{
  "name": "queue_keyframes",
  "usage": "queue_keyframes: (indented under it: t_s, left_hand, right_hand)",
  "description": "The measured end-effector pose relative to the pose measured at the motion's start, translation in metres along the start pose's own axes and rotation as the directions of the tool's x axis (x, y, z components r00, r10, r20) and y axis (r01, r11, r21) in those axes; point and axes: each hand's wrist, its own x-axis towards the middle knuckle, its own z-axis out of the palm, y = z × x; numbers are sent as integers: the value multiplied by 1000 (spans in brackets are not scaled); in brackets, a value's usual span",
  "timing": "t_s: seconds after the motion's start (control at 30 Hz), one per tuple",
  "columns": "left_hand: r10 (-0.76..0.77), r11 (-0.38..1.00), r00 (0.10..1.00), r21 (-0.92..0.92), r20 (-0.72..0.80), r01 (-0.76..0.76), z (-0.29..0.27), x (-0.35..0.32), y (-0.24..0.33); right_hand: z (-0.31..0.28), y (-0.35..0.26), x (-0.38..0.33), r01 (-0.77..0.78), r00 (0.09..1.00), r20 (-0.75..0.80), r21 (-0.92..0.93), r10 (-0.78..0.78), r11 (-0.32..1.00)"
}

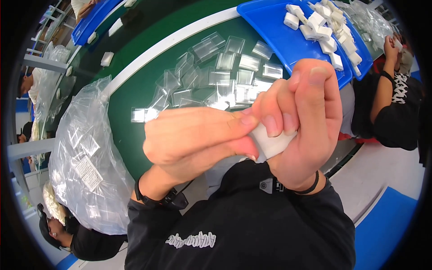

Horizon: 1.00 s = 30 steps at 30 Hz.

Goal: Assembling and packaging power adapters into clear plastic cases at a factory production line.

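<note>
In front of my chest my right hand (pixel 310 121) is closed round a white power adapter (pixel 275 145), its fingers curled over the top. The thumb and fingers of my left hand (pixel 189 135) pinch together at the adapter's left edge. Most of the adapter is hidden by my fingers. Just beyond my hands, several clear plastic sleeves (pixel 225 61) lie loosely scattered on the green table (pixel 130 99).
At the far right a blue tray (pixel 270 33) bears a heap of white adapters (pixel 317 20). A big clear plastic bag (pixel 85 135) stands at the left. A white rail (pixel 180 38) crosses behind the sleeves. Other people sit at both sides.
</note>
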Motion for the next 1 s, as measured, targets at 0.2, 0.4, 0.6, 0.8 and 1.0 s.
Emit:
queue_keyframes:
  t_s: [0.2, 0.4, 0.6, 0.8, 1.0]
  left_hand:
    - [-91, 996, 995, -19, 39, 92, 0, 6, 2]
    - [-45, 998, 998, 45, 39, 43, -1, 7, 3]
    - [-11, 997, 999, 77, 43, 7, -8, 3, 10]
    - [-594, 709, 785, -577, -177, 406, 16, 7, 28]
    - [-288, 916, 955, -311, -69, 254, 1, -3, 8]
  right_hand:
    - [-1, -4, 14, -21, 995, -89, 127, 32, 992]
    - [1, -5, 13, -6, 997, -82, 96, 14, 995]
    - [5, 3, 2, 105, 994, -38, 12, -105, 994]
    - [1, 5, 10, 257, 966, -56, 270, -251, 928]
    - [2, 0, 6, 309, 943, 16, 322, -332, 895]
